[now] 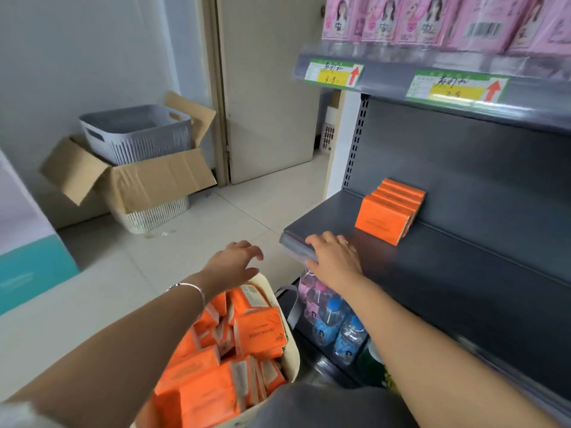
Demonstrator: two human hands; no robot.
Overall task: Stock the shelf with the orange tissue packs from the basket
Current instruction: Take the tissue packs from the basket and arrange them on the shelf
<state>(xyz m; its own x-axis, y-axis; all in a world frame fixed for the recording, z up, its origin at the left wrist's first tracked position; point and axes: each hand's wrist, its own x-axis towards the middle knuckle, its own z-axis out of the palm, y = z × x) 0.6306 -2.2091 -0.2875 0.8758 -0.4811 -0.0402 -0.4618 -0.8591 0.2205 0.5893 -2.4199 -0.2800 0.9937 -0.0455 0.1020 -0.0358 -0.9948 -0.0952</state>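
A cream basket (290, 359) close below holds a jumble of orange tissue packs (210, 393), with water bottles (333, 322) just beside it. Above its far rim hovers the left hand (234, 264), grip wide and empty. The right hand (336, 257) lies flat on the front edge of the dark grey shelf (432, 273), grip wide, holding nothing. Farther back on the shelf stands a short row of upright packs (386, 214). A cardboard box (154, 183) sits beyond on the floor.

Left grip (235, 263), right grip (335, 261) extended forward (fingers relaxed).

Pale tiled floor (241, 217), closed door (272, 88)
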